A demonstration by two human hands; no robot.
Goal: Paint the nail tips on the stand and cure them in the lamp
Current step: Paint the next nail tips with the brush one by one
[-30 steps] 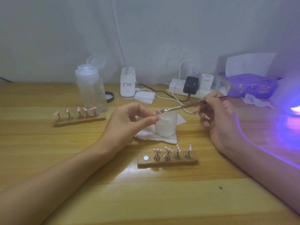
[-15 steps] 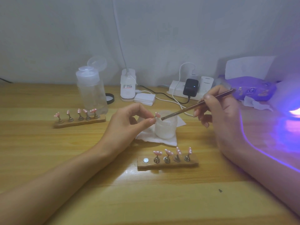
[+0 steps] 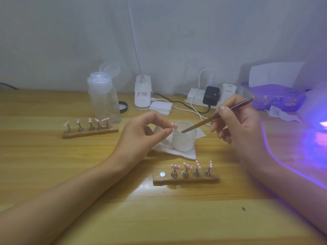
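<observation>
We judge the painting step to be in hand, at the point of loading the brush. Our right hand [image 3: 242, 124] pinches the thin brush [image 3: 212, 118] pen-fashion between thumb and fingers, and its bristle end dips inside the small white jar [image 3: 184, 138]; whether it touches the contents we cannot tell. Our left hand [image 3: 141, 131], at 9 o'clock of the jar, pinches one pink nail tip [image 3: 174, 125] on its little holder between thumb and forefinger, just beside the jar's rim at 10 o'clock.

At 6 o'clock of the jar lies the near stand [image 3: 185, 180], with four tips and a bare metal disc [image 3: 162, 174] at its left end, likely the held tip's seat. The far stand [image 3: 90, 132], at 9 o'clock and well apart, carries five tips. A violet glow [image 3: 321, 138] at 3 o'clock suggests the lamp, though its body barely shows.

Next we would lift the brush clear of the rim and bring it to the tip in light strokes, our left hand steady; seating and curing come after
</observation>
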